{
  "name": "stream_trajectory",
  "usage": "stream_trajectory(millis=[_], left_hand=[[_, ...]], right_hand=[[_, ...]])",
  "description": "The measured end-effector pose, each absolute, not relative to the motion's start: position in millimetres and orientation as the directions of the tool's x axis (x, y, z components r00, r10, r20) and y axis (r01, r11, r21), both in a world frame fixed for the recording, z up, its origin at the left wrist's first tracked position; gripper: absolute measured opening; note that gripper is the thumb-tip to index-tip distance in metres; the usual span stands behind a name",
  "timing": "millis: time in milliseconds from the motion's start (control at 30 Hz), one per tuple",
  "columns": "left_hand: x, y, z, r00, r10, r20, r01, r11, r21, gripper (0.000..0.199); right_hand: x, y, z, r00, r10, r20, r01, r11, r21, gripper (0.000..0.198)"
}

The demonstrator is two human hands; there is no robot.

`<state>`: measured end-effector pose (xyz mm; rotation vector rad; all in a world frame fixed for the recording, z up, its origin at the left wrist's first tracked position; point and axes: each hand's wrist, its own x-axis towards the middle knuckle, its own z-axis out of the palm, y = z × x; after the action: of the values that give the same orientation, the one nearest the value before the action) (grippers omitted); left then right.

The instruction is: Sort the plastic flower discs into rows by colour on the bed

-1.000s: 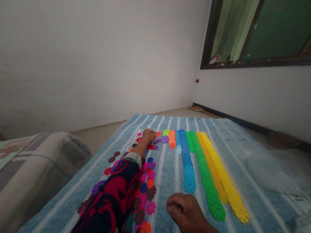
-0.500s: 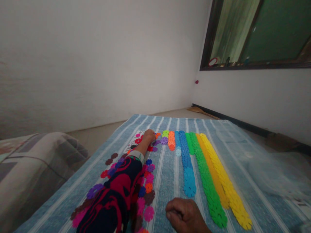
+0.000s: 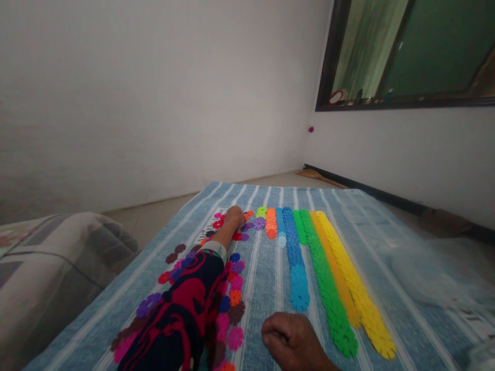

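Note:
My left hand (image 3: pixel 234 217) reaches out over the far end of a pile of loose flower-shaped plastic discs (image 3: pixel 235 297) in pink, purple, brown, orange and blue. Its back faces me and hides the fingers, so their grip does not show. Close to the bottom edge, my right hand (image 3: pixel 292 337) is curled into a closed fist above the cloth; its inside is hidden. Overlapping discs form rows by colour right of the pile: an orange row (image 3: pixel 271 221), a blue row (image 3: pixel 296 257), a green row (image 3: pixel 327 286) and a yellow row (image 3: pixel 353 278).
A blue and white striped cloth (image 3: pixel 266 278) lies under the discs. Clear plastic bags (image 3: pixel 436 268) rest on its right side. At left stands a bulky covered item (image 3: pixel 65 263). A white wall (image 3: pixel 174 98) rises behind, with a dark-framed window (image 3: pixel 413 51) at right.
The view has shifted slightly. Both hands keep almost the same places, left over the far end of the pile, right closed near the bottom edge.

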<state>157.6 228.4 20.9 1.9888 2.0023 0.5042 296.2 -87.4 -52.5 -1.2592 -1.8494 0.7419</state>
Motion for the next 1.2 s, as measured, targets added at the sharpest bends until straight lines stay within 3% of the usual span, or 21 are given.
stream_trajectory(millis=[233, 533, 1200], left_hand=[[151, 211, 26, 0.011, 0.98, 0.197, 0.854, -0.112, 0.509, 0.007], [187, 158, 14, 0.334, 0.922, 0.195, 0.737, -0.385, 0.556, 0.008], [203, 132, 3, 0.405, 0.891, 0.205, 0.801, -0.454, 0.391, 0.017]], right_hand=[[295, -90, -40, -0.216, 0.959, 0.183, 0.54, 0.273, -0.796, 0.016], [293, -93, -33, -0.2, 0.96, 0.197, 0.518, 0.274, -0.81, 0.017], [294, -93, -32, -0.195, 0.96, 0.203, 0.523, 0.277, -0.806, 0.018]])
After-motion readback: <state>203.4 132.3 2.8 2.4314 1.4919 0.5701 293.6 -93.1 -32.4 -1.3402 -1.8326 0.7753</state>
